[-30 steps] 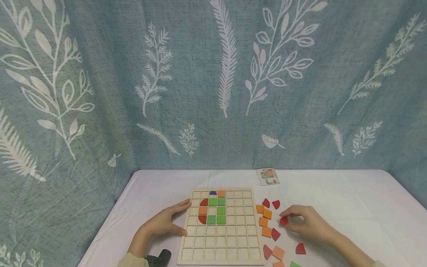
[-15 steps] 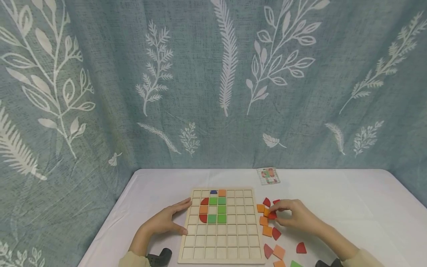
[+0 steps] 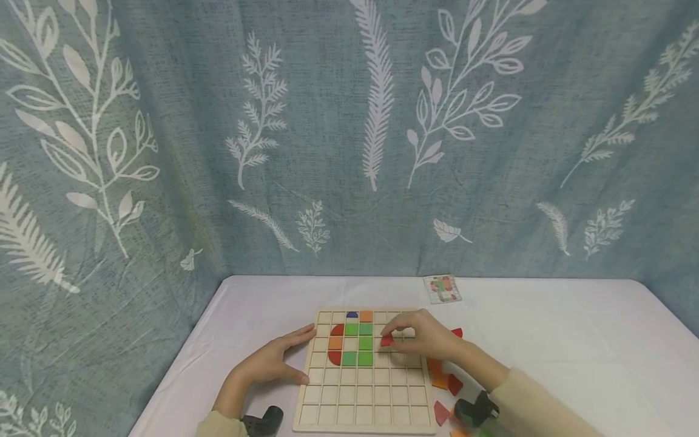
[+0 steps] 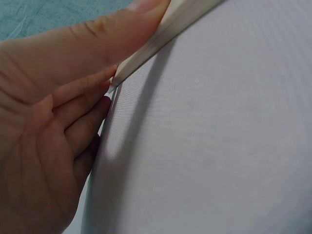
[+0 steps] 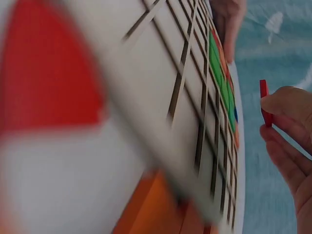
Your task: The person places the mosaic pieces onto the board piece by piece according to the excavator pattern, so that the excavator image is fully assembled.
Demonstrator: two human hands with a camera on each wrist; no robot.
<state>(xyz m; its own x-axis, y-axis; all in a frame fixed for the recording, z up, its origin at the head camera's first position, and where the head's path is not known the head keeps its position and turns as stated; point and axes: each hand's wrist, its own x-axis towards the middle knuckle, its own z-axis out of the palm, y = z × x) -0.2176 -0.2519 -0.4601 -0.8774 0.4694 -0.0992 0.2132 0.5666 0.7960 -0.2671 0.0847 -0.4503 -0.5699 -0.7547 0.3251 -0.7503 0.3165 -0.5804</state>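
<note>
My left hand rests at the left edge of a wooden grid board, thumb and fingertips touching its rim, fingers fairly straight. In the left wrist view the thumb lies along the board's side. My right hand pinches a red quarter-circle tile between thumb and fingers, held over the board right of the green tiles. The right wrist view shows this red tile edge-on, above the board. Set in the grid are green tiles, orange squares, red quarter-circles and a blue half-round piece.
Loose orange tiles and red quarter-circles lie along the board's right side, partly hidden by my right arm. A small pattern card lies behind the board. A leaf-print curtain hangs beyond the white table.
My right hand has carried the red quarter-circle tile from the table at the right, past the loose orange tiles, leftward over the board. My left hand has stayed at the board's edge.
</note>
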